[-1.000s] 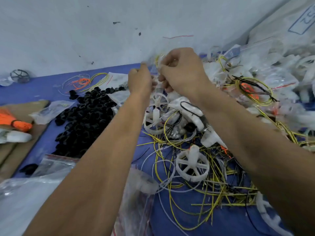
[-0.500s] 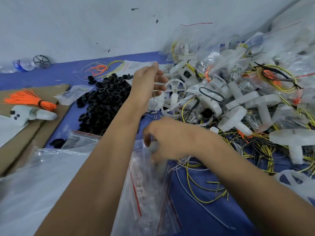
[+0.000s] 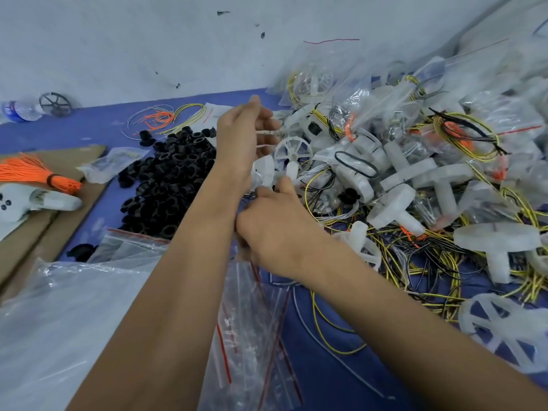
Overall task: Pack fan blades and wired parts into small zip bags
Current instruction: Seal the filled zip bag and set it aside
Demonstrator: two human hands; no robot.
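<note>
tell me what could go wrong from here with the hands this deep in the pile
1. The right hand reaches into loose yellow wires beside a white fan wheel; lifting one part could drag tangled neighbours along.
2. The left hand has thin white leads across its fingers; a tug might strain or snag them.
3. The empty zip bags lie under both forearms, so an arm sweep may scatter them or nudge the black rings.

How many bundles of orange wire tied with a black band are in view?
1: the orange wire bundle lies on the cardboard at far left. Others may be hidden.
</note>
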